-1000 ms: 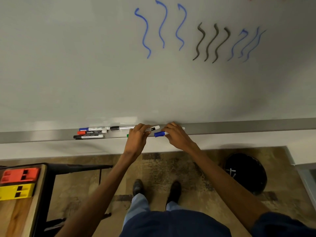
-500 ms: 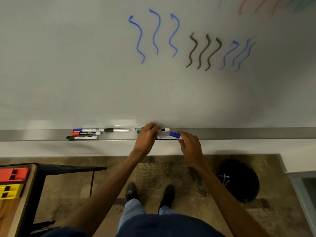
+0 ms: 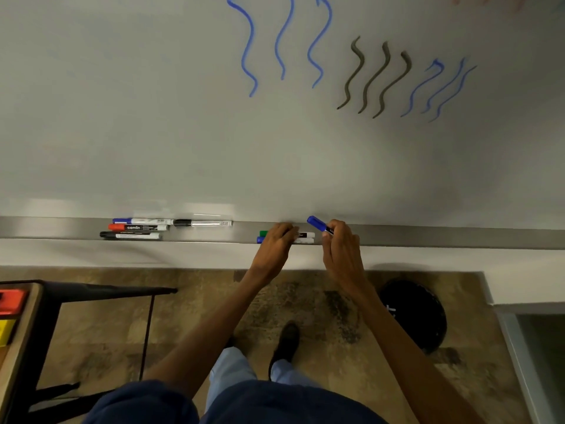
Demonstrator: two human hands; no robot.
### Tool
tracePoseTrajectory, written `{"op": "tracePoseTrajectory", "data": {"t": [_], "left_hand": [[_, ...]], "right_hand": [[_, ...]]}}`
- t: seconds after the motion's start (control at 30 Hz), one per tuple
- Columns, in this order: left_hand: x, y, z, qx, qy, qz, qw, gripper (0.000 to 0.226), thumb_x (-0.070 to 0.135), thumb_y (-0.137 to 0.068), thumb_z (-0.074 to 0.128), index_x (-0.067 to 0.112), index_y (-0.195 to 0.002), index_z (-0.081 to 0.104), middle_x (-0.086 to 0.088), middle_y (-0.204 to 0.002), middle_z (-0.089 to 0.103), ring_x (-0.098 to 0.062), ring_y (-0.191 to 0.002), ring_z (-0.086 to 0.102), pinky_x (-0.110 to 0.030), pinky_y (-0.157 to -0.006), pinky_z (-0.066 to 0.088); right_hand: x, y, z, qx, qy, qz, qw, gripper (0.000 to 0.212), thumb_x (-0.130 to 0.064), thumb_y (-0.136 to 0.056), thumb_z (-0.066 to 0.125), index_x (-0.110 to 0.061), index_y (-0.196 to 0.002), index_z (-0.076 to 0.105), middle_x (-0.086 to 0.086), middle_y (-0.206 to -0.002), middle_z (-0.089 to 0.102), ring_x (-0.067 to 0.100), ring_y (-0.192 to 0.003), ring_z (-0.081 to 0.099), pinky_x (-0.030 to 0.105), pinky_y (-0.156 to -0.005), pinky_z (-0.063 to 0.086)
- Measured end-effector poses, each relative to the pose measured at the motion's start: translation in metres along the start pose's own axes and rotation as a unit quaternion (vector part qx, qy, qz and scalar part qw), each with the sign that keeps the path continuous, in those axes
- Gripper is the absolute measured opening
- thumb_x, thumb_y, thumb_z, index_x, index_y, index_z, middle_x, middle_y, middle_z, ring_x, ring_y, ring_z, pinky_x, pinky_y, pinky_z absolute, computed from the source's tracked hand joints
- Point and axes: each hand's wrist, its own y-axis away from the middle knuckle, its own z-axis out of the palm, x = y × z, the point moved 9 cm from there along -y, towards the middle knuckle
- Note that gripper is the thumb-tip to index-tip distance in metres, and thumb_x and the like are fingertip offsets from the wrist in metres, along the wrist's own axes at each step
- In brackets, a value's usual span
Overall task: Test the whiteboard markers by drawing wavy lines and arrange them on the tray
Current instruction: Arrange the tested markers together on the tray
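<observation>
"camlin" stands on the red-capped marker point(image 3: 138, 227); print on the other markers is too small.

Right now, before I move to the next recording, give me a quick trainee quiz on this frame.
1. True or false: the right hand holds a red-capped marker.
2. How many dark wavy lines are on the whiteboard? A two, B three, C five.
3. Fill in: the left hand covers markers lying on the ____.
Key: 1 false, it holds a blue-capped marker; 2 B; 3 tray.
</observation>
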Motion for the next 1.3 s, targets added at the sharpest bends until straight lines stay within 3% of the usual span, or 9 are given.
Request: {"op": "tracePoseTrajectory", "data": {"t": [0.13,0.23,0.33,0.47,0.63,0.97,1.1,1.3], "left_hand": [[-0.003,0.004,-0.008,0.016,-0.005,-0.004,1.0,0.031,0.006,-0.092,0.061,0.003,-0.123,0.061,-0.014,-0.122,0.061,-0.026,-0.114,0.056,-0.037,-0.095,0.052],[-0.017,0.015,-0.03,0.066,-0.001,-0.046,0.997,0.034,0.0,-0.09,0.059,0.002,-0.125,0.06,-0.013,-0.12,0.062,-0.026,-0.111,0.055,-0.038,-0.096,0.05],[-0.038,0.033,-0.053,0.103,-0.017,-0.092,0.99,0.038,0.0,-0.089,0.061,0.005,-0.127,0.059,-0.013,-0.123,0.062,-0.026,-0.116,0.055,-0.039,-0.103,0.046],[-0.064,0.054,-0.081,0.124,-0.041,-0.139,0.982,0.028,0.005,-0.096,0.055,0.008,-0.123,0.061,-0.012,-0.121,0.062,-0.027,-0.115,0.055,-0.037,-0.1,0.043],[-0.086,0.069,-0.097,0.124,-0.053,-0.168,0.976,0.026,0.006,-0.097,0.053,0.008,-0.122,0.062,-0.012,-0.122,0.062,-0.027,-0.116,0.054,-0.038,-0.1,0.043],[-0.117,0.069,-0.125,0.121,-0.057,-0.202,0.97,0.035,-0.002,-0.095,0.052,0.004,-0.129,0.057,-0.015,-0.127,0.059,-0.029,-0.118,0.053,-0.041,-0.102,0.044],[-0.132,0.074,-0.141,0.12,-0.066,-0.199,0.97,0.037,-0.003,-0.093,0.054,0.005,-0.129,0.058,-0.015,-0.125,0.06,-0.029,-0.117,0.054,-0.041,-0.1,0.046],[-0.179,0.101,-0.178,0.117,-0.088,-0.204,0.968,0.035,0.002,-0.093,0.057,0.007,-0.128,0.058,-0.014,-0.125,0.06,-0.028,-0.116,0.055,-0.042,-0.1,0.048]], "right_hand": [[-0.015,-0.01,0.016,-0.015,0.018,-0.038,0.999,0.016,-0.011,-0.091,0.06,-0.006,-0.106,0.057,0.012,-0.098,0.064,0.024,-0.085,0.061,0.031,-0.075,0.044],[-0.031,-0.015,0.03,-0.022,0.046,-0.086,0.995,0.027,-0.002,-0.083,0.069,-0.007,-0.109,0.061,0.011,-0.101,0.065,0.028,-0.094,0.063,0.036,-0.08,0.05],[-0.039,-0.015,0.05,-0.036,0.053,-0.113,0.992,0.035,-0.007,-0.079,0.075,-0.006,-0.112,0.063,0.012,-0.106,0.065,0.027,-0.1,0.062,0.038,-0.086,0.055],[-0.042,-0.013,0.072,-0.057,0.058,-0.107,0.991,0.044,-0.012,-0.074,0.081,-0.006,-0.114,0.064,0.013,-0.11,0.065,0.025,-0.102,0.061,0.036,-0.088,0.055],[-0.042,-0.017,0.084,-0.056,0.105,-0.105,0.987,0.046,0.0,-0.069,0.08,-0.011,-0.112,0.068,0.005,-0.107,0.067,0.024,-0.1,0.057,0.036,-0.088,0.05],[-0.048,-0.014,0.091,-0.054,0.108,-0.075,0.99,0.047,-0.009,-0.069,0.084,-0.009,-0.112,0.067,0.008,-0.107,0.069,0.026,-0.1,0.063,0.039,-0.091,0.05],[-0.101,-0.017,0.094,-0.022,0.047,-0.121,0.991,0.032,0.004,-0.076,0.07,-0.009,-0.105,0.069,0.007,-0.1,0.069,0.026,-0.097,0.061,0.039,-0.087,0.049],[-0.19,-0.015,0.145,-0.055,-0.006,-0.194,0.979,0.024,-0.003,-0.084,0.067,-0.009,-0.107,0.069,0.006,-0.102,0.069,0.024,-0.098,0.062,0.038,-0.089,0.05]]}}
